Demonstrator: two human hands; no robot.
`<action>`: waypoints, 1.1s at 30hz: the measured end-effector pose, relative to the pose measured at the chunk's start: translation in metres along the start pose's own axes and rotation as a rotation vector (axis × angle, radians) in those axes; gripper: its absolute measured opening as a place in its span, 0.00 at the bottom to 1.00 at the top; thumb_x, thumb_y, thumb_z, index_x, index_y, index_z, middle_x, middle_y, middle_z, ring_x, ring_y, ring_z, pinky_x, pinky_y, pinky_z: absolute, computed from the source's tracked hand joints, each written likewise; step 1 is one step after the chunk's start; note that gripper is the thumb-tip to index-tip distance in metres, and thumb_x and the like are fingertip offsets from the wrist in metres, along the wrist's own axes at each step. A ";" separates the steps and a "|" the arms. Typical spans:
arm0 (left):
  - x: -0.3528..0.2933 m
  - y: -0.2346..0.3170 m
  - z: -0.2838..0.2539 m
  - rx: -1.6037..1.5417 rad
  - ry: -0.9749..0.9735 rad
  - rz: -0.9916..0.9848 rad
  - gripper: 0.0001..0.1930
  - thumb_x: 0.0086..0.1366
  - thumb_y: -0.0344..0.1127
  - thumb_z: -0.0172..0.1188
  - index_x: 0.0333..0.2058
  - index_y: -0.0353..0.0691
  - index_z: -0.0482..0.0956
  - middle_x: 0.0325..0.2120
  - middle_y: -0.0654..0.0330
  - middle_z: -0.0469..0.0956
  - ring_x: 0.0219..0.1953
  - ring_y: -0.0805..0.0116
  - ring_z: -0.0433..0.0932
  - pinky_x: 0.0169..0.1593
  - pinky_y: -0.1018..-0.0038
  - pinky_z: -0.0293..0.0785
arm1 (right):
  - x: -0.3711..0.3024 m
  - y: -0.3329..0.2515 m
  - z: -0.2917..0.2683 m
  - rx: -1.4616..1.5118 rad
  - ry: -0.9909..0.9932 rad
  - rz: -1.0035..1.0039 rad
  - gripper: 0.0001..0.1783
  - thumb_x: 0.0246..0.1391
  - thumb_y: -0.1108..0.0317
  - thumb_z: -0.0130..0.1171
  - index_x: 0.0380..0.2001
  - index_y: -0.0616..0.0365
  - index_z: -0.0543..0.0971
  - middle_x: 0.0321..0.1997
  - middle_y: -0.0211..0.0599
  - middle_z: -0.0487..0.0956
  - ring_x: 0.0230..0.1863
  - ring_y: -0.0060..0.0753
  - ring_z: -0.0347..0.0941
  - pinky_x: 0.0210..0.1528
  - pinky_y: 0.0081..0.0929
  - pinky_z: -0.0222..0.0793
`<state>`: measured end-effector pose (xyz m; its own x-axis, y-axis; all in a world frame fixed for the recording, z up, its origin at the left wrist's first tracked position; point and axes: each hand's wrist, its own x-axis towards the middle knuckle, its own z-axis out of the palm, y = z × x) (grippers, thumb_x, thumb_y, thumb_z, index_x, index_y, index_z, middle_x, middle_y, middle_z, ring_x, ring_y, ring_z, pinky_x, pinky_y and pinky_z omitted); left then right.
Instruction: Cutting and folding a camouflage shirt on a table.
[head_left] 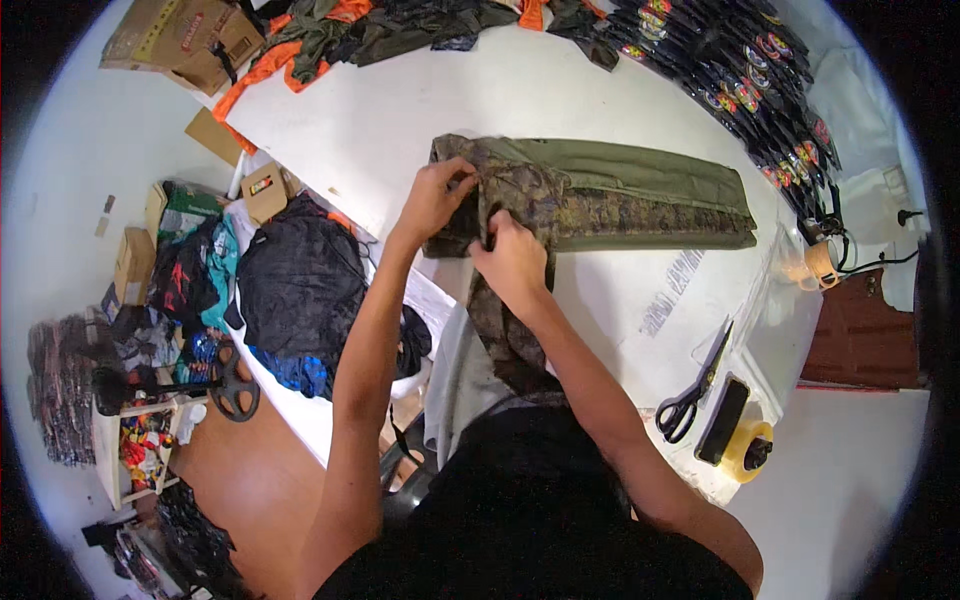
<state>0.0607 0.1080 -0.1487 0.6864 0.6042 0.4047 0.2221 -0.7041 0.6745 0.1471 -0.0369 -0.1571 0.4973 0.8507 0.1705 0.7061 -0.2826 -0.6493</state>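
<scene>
An olive-green and camouflage garment lies across the white table, its long folded part stretching to the right. One camouflage strip of it comes down over the near table edge toward my body. My left hand pinches the cloth at the garment's left end, thumb and fingertips together. Just right of it and nearer to me, my right hand has its fingers closed on a bunched camouflage part. Between the two hands the fabric opens into a dark fold. My right fingertips are partly hidden in the cloth.
Black scissors, a black oblong case and a yellow tape roll lie at the right. Packed black items and orange-olive clothes cover the far edge. Dark clothes are heaped left; a cardboard box stands far left.
</scene>
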 end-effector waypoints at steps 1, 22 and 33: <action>-0.002 -0.002 0.001 0.007 0.010 0.016 0.09 0.57 0.28 0.59 0.37 0.33 0.76 0.32 0.47 0.78 0.35 0.53 0.78 0.39 0.68 0.72 | 0.003 0.005 -0.005 -0.035 -0.116 0.024 0.17 0.41 0.62 0.61 0.30 0.63 0.72 0.32 0.50 0.78 0.35 0.54 0.76 0.35 0.45 0.71; 0.018 -0.006 0.008 -0.051 -0.015 -0.082 0.06 0.56 0.26 0.58 0.33 0.35 0.74 0.24 0.47 0.75 0.27 0.49 0.75 0.33 0.65 0.69 | 0.018 0.095 -0.163 0.877 -0.469 0.607 0.19 0.39 0.77 0.49 0.40 0.67 0.76 0.25 0.25 0.74 0.18 0.14 0.63 0.20 0.14 0.56; 0.030 -0.018 0.017 -0.087 -0.007 0.017 0.05 0.58 0.25 0.58 0.34 0.34 0.73 0.22 0.51 0.75 0.23 0.64 0.73 0.31 0.74 0.69 | 0.011 0.201 -0.220 0.817 -0.545 0.500 0.19 0.37 0.77 0.50 0.39 0.65 0.74 0.19 0.17 0.64 0.17 0.11 0.56 0.21 0.13 0.52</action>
<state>0.0891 0.1327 -0.1592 0.6947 0.5896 0.4120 0.1496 -0.6788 0.7189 0.4061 -0.1818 -0.1225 0.2031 0.8605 -0.4672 -0.1587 -0.4420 -0.8829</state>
